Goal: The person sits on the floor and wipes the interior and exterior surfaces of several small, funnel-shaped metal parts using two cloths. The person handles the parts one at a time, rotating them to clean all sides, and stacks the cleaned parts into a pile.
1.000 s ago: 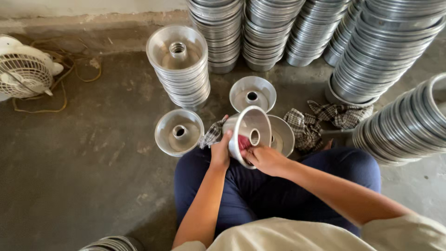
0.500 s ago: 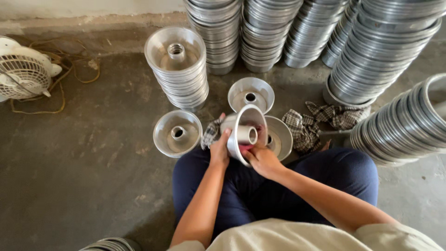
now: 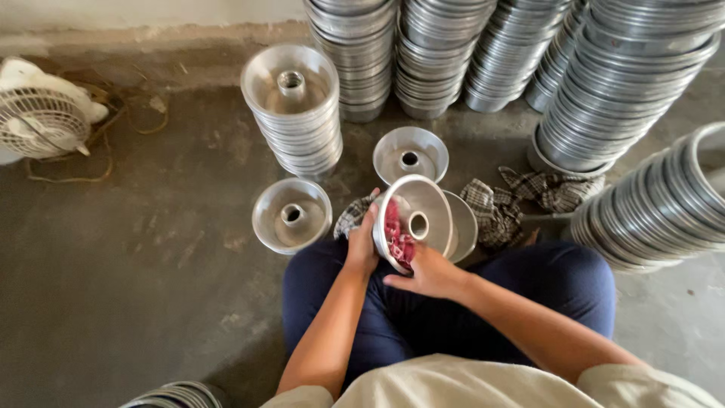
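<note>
Left hand: the left hand (image 3: 362, 243) grips the outer rim of a tilted metal ring mould (image 3: 415, 219); fingers curled shut around its edge, thumb side toward the body

Right hand: the right hand (image 3: 429, 272) is under and inside the lower rim of the same mould; fingers closed on a red cloth (image 3: 396, 234) pressed against the inner wall; how tightly it is pinched I cannot tell

Held mould: shiny aluminium, round, with a central tube; tipped on edge so its open mouth faces right and slightly up; it sits above the knees, between both hands, clear of the floor

Behind it: a 2nd shallow metal pan (image 3: 462, 225) lies just beside the held mould, partly hidden by it

Floor moulds: 1 single mould (image 3: 291, 215) stands upright to the left of the hands; another single mould (image 3: 411, 155) stands just beyond them; both open side up

Near stack: a tall stack of moulds (image 3: 294, 109) rises at upper left of the hands, nested, mouth up

Far stacks: several taller stacks of pans (image 3: 483, 53) line the wall at the top; a leaning stack (image 3: 657, 204) lies on its side at the right

Rag: a checked cloth (image 3: 529, 196) is crumpled on the floor right of the held mould

Fan: a white fan (image 3: 41, 117) with tangled cord sits at far left, well apart

Floor: bare grey concrete floor (image 3: 136, 287); the person sits on it in dark blue trousers (image 3: 423, 317)
</note>
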